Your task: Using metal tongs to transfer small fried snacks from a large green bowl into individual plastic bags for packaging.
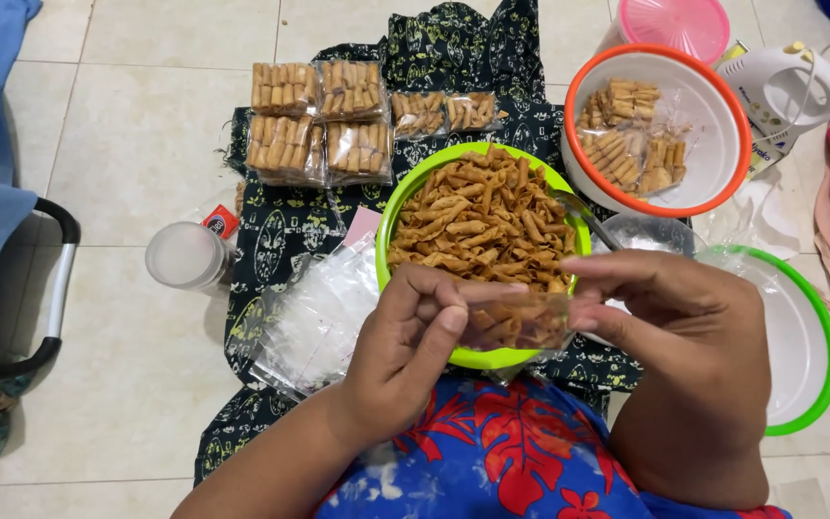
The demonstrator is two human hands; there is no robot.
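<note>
Both of my hands hold a small clear plastic bag (514,322) filled with golden fried snack rolls, just above the near rim of a green bowl (391,216). My left hand (405,351) grips the bag's left end, thumb on top. The right end is pinched by my right hand (684,336). The green bowl is heaped with loose snack rolls (477,216). It stands on a dark patterned cloth (271,250) on the tiled floor.
Several packed bags of rolls (319,120) lie at the cloth's far side. An orange-rimmed white bowl (737,106) holds more packed bags. Empty clear bags (314,322) lie left, beside a capped jar (184,255). A green-rimmed lid (804,336), pink lid (674,24) and hand mixer (785,86) sit right.
</note>
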